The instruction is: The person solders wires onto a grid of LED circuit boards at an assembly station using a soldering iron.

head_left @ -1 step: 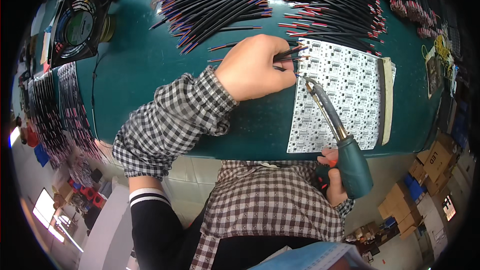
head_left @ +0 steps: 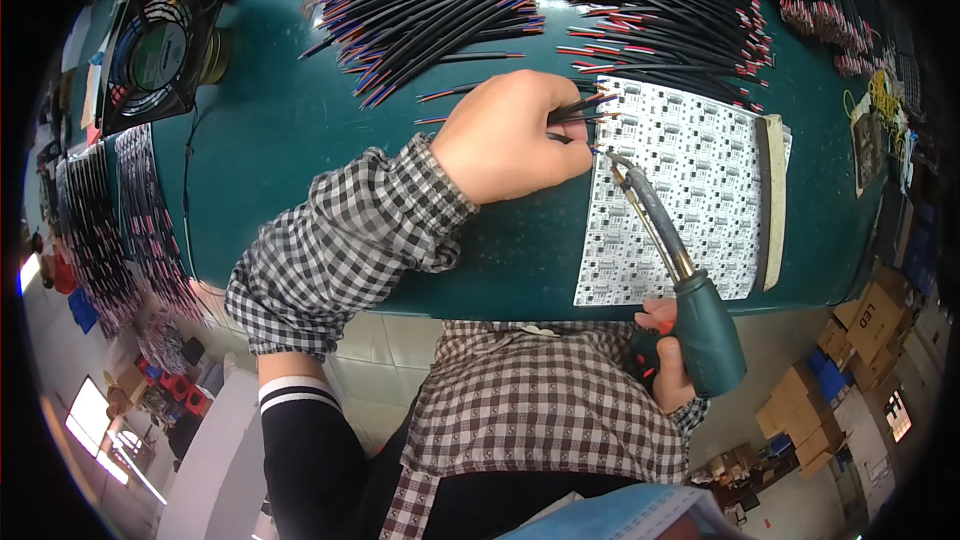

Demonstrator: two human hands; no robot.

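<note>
My left hand (head_left: 515, 135) is closed, its thumb and fingertips pinching a thin black cable (head_left: 560, 138) at the left edge of a white circuit board panel (head_left: 690, 210). Blue and brown wire ends poke out past the fingertips. Other black cables run beneath this hand, their ends at the panel's upper left edge. My right hand (head_left: 673, 368), below the panel and partly hidden, is wrapped round the green handle of a soldering iron (head_left: 711, 335). The iron slants up and left, its tip at the panel's left edge beside my left fingertips. Whether tip and wire touch is too small to tell.
Black cables with blue and brown ends (head_left: 430, 15) are heaped at the back; a red-and-white-ended pile (head_left: 665, 20) lies right of them. A square black fan (head_left: 160, 58) stands at the left. A pale strip (head_left: 772, 202) borders the panel's right side. Cartons (head_left: 870, 320) stand beyond the table.
</note>
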